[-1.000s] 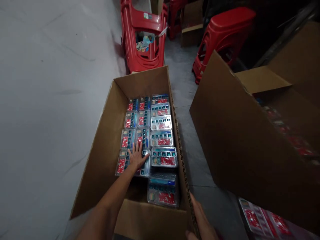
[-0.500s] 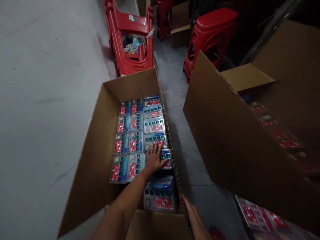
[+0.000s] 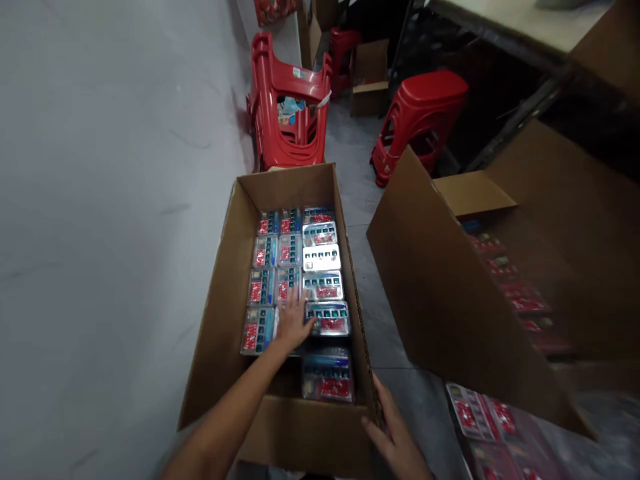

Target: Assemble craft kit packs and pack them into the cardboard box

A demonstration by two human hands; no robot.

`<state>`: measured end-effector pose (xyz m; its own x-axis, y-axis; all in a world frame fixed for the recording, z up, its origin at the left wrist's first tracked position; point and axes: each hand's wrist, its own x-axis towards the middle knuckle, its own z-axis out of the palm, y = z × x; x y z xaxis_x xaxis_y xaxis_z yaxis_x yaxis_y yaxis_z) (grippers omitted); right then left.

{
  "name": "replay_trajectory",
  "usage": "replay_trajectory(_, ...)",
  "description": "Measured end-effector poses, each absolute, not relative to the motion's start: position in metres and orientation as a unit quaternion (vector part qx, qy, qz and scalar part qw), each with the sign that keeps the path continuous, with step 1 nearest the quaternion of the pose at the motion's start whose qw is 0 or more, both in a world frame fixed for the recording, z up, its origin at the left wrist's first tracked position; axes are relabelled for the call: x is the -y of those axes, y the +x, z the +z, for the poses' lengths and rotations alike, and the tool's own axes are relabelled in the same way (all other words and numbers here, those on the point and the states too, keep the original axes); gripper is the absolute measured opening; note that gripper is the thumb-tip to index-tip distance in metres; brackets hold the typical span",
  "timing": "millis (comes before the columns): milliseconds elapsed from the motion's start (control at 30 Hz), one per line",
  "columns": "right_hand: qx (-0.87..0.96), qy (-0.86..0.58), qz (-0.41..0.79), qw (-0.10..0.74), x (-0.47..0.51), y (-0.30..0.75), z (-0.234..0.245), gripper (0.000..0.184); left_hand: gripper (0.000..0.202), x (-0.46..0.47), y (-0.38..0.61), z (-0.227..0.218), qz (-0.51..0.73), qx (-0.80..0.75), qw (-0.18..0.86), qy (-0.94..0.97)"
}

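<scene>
Inside an open cardboard box (image 3: 207, 340), clear plastic packs (image 3: 327, 319) lie in three columns, each showing teal squares and a red patch. My left hand (image 3: 291, 325) rests on the packs in the middle column with its fingers spread, covering part of the nearest one. Its thumb reaches toward the right column. At the box's near right corner is my right hand (image 3: 395, 433), its thumb on the near side and its fingers along the outer right wall. One pack (image 3: 327, 380) sits lower at the near end, tilted toward me.
A second open carton (image 3: 430, 267) with similar packs stands to the right. More packs (image 3: 480, 413) lie at lower right. Red plastic stools (image 3: 425, 100) stand beyond, one tipped (image 3: 290, 87) behind the box. A pale wall (image 3: 115, 200) runs along the left.
My left hand has shifted from the right column of packs to the middle column. My right thumb now shows at the box's near corner. The whole view has shifted.
</scene>
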<state>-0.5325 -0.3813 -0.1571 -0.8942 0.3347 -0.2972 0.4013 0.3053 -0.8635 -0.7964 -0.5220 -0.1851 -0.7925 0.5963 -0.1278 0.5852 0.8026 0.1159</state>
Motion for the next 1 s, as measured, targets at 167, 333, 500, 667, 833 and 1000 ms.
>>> replay_trajectory(167,-0.899,0.228,-0.353,-0.119,0.423,-0.585,-0.090,0.055,0.059,0.633,-0.818,-0.094,-0.006,-0.979,-0.054,0.195)
replay_trajectory(333,-0.920,0.145,-0.364,-0.007,0.474,-0.696,-0.095,0.049,0.061,0.664,-0.830,-0.100,-0.072,-0.968,0.028,0.241)
replay_trajectory(500,-0.917,0.254,-0.296,0.082,0.439,-0.819,-0.180,0.062,0.064,0.657,-0.830,-0.125,-0.129,-0.960,0.077,0.236)
replay_trajectory(667,-0.941,0.233,-0.220,0.111,0.380,-0.891,-0.259,0.067,0.059,0.666,-0.825,-0.131,-0.147,-0.965,0.087,0.201)
replay_trajectory(833,-0.957,0.209,-0.169,0.107,0.380,-0.885,-0.290,0.065,0.066,0.675,-0.849,-0.106,-0.029,-0.957,-0.026,0.289)
replay_trajectory(1000,-0.934,0.286,-0.202,0.074,0.380,-0.923,-0.266,0.059,0.077,0.674,-0.867,-0.100,-0.039,-0.927,-0.046,0.370)
